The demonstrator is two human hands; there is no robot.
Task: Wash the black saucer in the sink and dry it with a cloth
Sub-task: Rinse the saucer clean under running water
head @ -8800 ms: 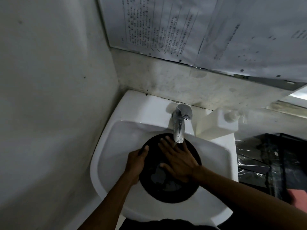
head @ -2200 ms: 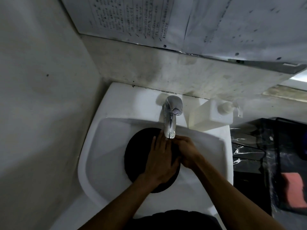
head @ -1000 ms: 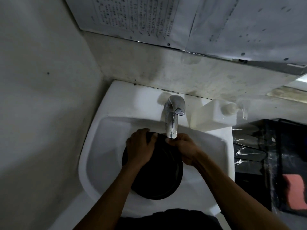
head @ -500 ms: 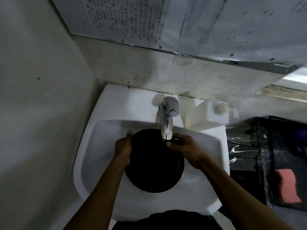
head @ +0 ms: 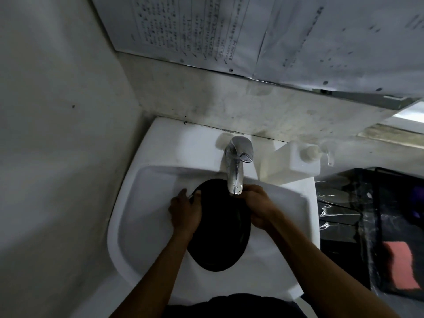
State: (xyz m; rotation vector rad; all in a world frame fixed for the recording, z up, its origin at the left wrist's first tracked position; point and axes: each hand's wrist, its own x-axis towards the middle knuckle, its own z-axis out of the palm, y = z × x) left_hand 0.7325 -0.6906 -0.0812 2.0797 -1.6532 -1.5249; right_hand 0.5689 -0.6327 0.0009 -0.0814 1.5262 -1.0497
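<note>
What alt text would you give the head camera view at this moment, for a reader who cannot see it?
A person's left hand and right hand grip opposite edges of a black saucer, tilted in a white sink under a chrome tap. A white pump bottle stands on the rim right of the tap; a pink sponge lies further right.

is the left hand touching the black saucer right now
Touching. The head view shows the left hand wrapped over the left rim of the saucer, thumb lying on its dark face, with no gap between them.
</note>
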